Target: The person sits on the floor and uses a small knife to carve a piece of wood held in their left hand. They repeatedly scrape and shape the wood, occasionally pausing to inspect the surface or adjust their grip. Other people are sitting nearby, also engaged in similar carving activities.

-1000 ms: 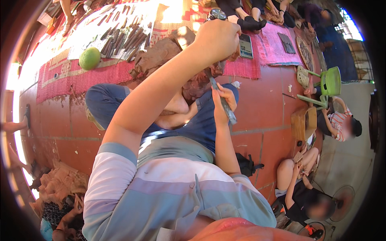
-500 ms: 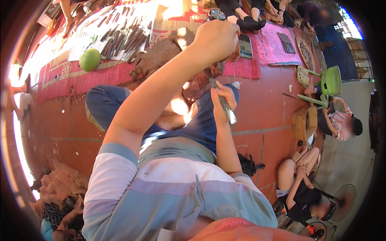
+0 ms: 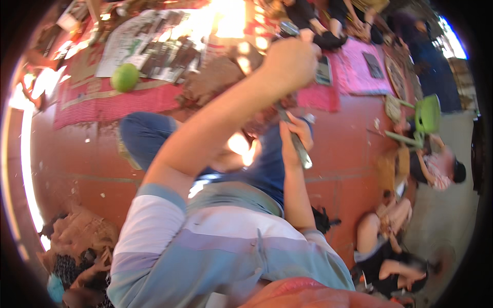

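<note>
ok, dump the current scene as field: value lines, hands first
left hand: fingers curled; whether it holds anything is unclear
right hand: gripping a slim metal tool
near hands: brown lumpy piece, partly hidden
mat: red mat
picture left: green round fruit by dark slim tools
picture right: green stool
image: motion-blurred

A hand can pass over the red floor (image 3: pixel 334 159) between the right hand (image 3: pixel 298 134) and the wooden box (image 3: pixel 394 165) — but the left forearm (image 3: pixel 226 115) slants above the brown lump (image 3: pixel 213 79), partly barring it, and a round green fruit (image 3: pixel 125 77) and dark tools (image 3: pixel 177 56) crowd the left.
</note>
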Demonstrator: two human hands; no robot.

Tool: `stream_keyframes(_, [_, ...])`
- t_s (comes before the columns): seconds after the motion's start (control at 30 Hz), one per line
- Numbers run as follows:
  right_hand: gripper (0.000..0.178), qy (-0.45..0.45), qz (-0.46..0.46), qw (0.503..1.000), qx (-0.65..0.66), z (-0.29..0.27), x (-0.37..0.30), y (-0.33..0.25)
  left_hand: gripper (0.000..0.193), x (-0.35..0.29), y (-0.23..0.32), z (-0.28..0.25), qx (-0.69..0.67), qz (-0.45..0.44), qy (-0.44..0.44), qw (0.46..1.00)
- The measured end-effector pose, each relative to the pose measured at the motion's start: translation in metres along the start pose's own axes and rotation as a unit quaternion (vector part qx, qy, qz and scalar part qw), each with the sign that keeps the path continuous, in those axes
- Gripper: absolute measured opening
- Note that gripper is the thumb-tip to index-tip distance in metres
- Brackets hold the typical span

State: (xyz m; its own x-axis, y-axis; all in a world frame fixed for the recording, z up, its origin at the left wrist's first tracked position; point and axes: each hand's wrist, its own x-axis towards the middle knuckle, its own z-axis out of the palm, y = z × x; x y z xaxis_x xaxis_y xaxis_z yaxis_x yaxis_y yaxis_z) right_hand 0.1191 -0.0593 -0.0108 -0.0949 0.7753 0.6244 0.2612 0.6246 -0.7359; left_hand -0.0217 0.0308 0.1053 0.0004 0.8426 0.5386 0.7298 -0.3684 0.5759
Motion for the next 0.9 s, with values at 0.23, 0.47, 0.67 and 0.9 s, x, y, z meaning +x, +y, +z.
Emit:
stream_keyframes(0.23, [0.006, 0.02, 0.064, 0.995, 0.073, 0.003, -0.015, 0.005, 0.013, 0.006, 0.009, -0.01, 0.026, -0.026, -0.059, 0.998])
stream_keyframes(0.47, [0.008, 0.062, 0.133, 0.975, 0.166, 0.002, -0.014, 0.006, 0.012, 0.004, 0.01, -0.013, 0.033, -0.025, -0.062, 0.997])
stream_keyframes(0.67, [0.014, 0.033, 0.146, 0.972, 0.183, 0.003, -0.026, 0.01, 0.013, 0.001, 0.005, -0.004, 0.026, 0.011, -0.002, 1.0])
stream_keyframes(0.9, [0.021, -0.048, -0.048, 0.997, -0.041, -0.01, -0.012, 0.003, 0.015, 0.003, 0.007, -0.012, 0.005, -0.026, -0.027, 0.999])
